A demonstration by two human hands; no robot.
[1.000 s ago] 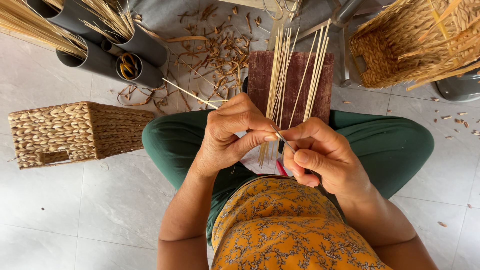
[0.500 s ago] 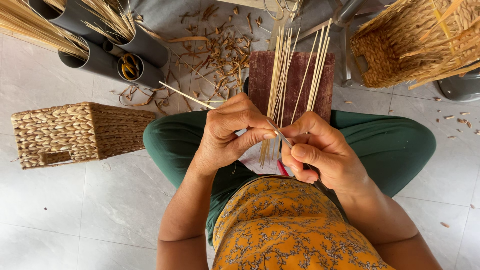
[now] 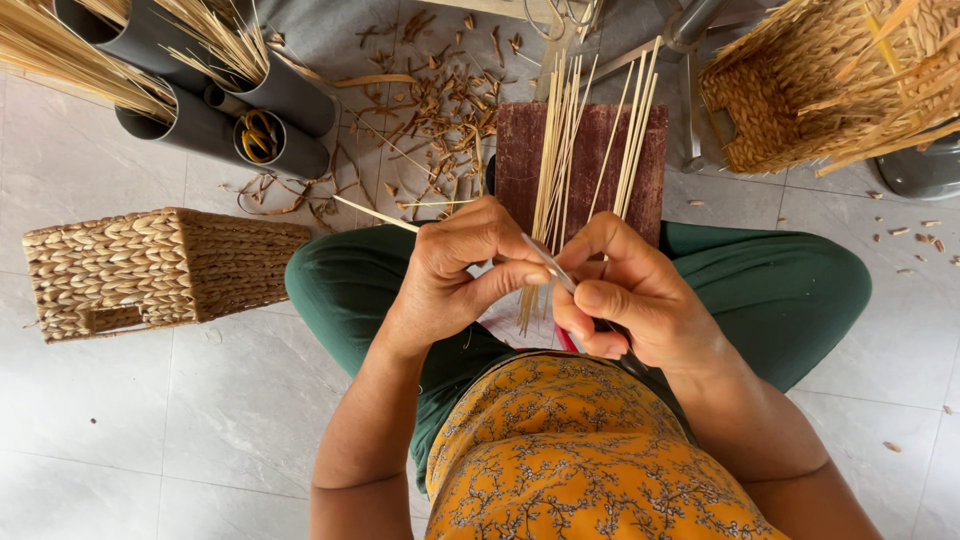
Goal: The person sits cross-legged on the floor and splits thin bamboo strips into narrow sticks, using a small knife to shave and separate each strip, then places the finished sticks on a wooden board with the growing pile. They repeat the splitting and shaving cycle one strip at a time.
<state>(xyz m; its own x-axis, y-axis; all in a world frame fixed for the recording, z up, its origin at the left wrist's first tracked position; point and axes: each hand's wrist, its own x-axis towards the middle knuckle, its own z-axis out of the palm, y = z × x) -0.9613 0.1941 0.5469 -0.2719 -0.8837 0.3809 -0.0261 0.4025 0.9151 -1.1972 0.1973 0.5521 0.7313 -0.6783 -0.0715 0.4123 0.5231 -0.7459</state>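
Note:
My left hand (image 3: 460, 270) pinches a thin pale strip (image 3: 375, 213) that sticks out to the left past its knuckles. My right hand (image 3: 630, 295) grips a small knife with a red handle (image 3: 566, 340); its blade (image 3: 548, 263) lies against the left thumb, on the strip. Both hands meet over my lap, above a bundle of thin bamboo sticks (image 3: 560, 160) that lies on a dark red wooden board (image 3: 600, 150) in front of my knees. I sit cross-legged in green trousers and an orange patterned top.
A woven box basket (image 3: 150, 270) lies on the tiled floor at the left. Grey tubes (image 3: 200, 125) holding straw stand at the upper left. A second woven basket (image 3: 820, 90) with straw is at the upper right. Shavings (image 3: 430, 110) litter the floor ahead.
The hands stay together over the lap with only slight shifts. The strip's free end at the left has stayed nearly in place.

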